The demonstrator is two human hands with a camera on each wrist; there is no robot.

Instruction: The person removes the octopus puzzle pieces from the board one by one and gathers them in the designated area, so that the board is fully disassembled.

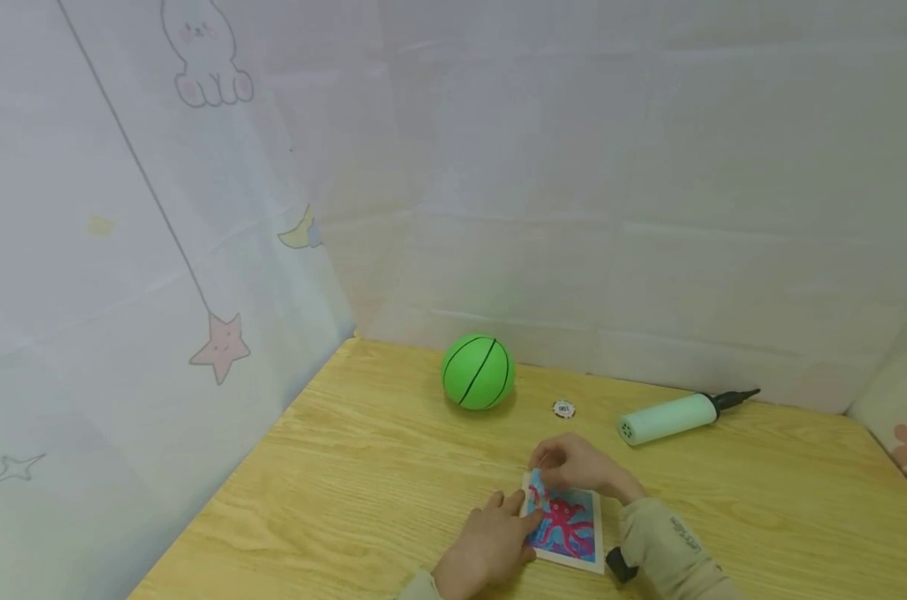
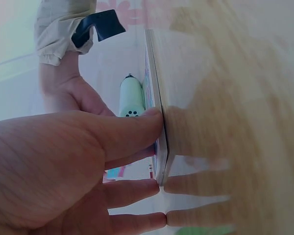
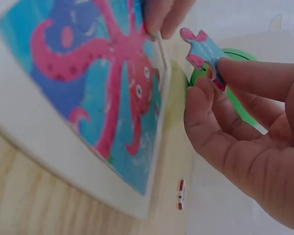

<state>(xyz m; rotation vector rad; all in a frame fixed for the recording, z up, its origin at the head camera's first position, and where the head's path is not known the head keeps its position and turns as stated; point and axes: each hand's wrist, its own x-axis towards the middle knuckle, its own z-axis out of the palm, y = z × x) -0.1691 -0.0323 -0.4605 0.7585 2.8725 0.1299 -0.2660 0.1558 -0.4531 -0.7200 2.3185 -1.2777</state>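
Right wrist view shows best what the right hand (image 3: 250, 161) holds: its grip is narrow, thumb and fingertips pinching a puzzle piece (image 3: 206, 51) of blue and pink, raised off the puzzle board (image 3: 120, 63) with its pink octopus. From the head camera that piece is too small to read clearly. The left hand (image 1: 491, 542) holds nothing in its grip; its fingers lie extended at the board's left edge. Only the left wrist view shows the board edge-on, the thumb touching it and two fingertips resting on the desk (image 1: 333, 450). Farther out, the head view shows a green ball (image 1: 478, 372), a chip (image 1: 563, 409) face up, which the right wrist camera sees side-on, and a pale green pump (image 1: 671, 419) near the wall covering (image 1: 498, 167).
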